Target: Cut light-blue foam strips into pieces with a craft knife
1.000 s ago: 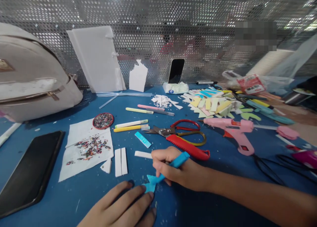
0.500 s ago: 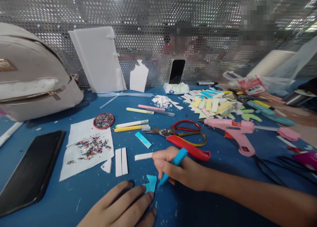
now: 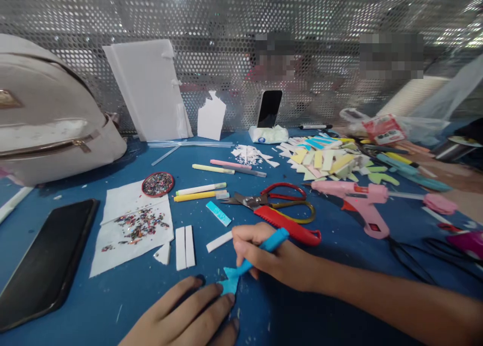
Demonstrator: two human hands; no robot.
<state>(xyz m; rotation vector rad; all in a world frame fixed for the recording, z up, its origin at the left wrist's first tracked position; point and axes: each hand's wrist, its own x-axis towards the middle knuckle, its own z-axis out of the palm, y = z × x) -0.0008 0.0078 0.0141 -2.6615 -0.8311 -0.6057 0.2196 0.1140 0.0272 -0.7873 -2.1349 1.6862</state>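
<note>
My right hand (image 3: 271, 255) is closed around a blue marker (image 3: 274, 239), its tip touching the upper right edge of a small blue-coloured cutout (image 3: 229, 284). My left hand (image 3: 188, 313) lies flat on the table, fingers stretched, with fingertips pressing the cutout's left side; part of the piece is hidden under them. A white strip (image 3: 219, 242) sticks out from beside my right fingers. Two white strips (image 3: 184, 248) lie side by side to the left, and a blue strip (image 3: 218, 213) lies farther up. Scissors (image 3: 252, 200) and a red-handled cutter (image 3: 289, 226) are just beyond my right hand.
A pink glue gun (image 3: 354, 197) and its cable are at right, below a pile of coloured strips (image 3: 320, 160). Several markers (image 3: 199, 196) lie mid-table. Left are a glitter-strewn paper (image 3: 109, 255), a red-rimmed dish (image 3: 157, 184), a black phone (image 3: 47, 260) and a backpack (image 3: 53, 109).
The blue marker's tip has moved up and left onto the cutout's edge, and the marker now leans flatter. The white strip beside my right hand has tilted. My left hand stays put.
</note>
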